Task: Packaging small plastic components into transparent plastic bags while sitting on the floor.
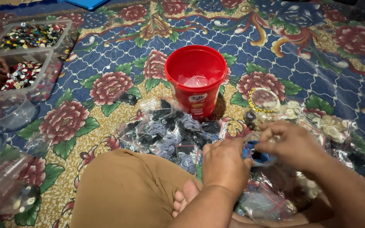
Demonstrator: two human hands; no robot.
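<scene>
Both hands meet low in view: left hand [224, 162] and right hand [290, 143] pinch a small clear bag of blue buttons [256, 155] between closed fingers. Around them lie heaped clear bags of dark buttons [170, 128] and cream buttons [326, 124]. Just beyond stands an open red bucket [196, 78] with a white label, on a flowered rug [106, 84].

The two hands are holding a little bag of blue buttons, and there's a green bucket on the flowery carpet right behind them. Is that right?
Not quite: the bucket is red, not green, as the head view shows. The rest holds: the left hand and right hand hold a small clear bag of blue buttons, and the bucket stands on the flowery carpet just behind them.
</scene>
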